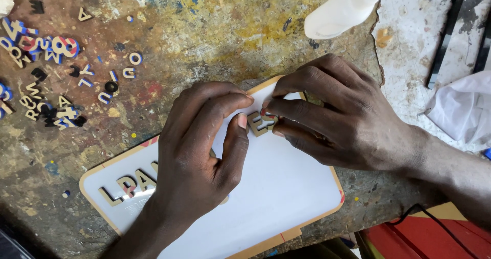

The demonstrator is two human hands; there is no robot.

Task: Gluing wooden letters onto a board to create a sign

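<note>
Hands [255,121], two, pinching two letters [261,123]

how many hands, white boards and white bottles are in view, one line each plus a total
hands: 2, left hand and right hand, fingertips together at small cut-out letters on the board
white boards: 1, board with a tan rim
white bottles: 1, bottle lying at the top
total: 4
The loose letters heaped at left overlap too much to count.

One sign: white rounded-rectangle plaque [276,187], tan-edged, lying tilted on the counter [204,34]; apparently bearing tan raised letters [125,185].
</note>
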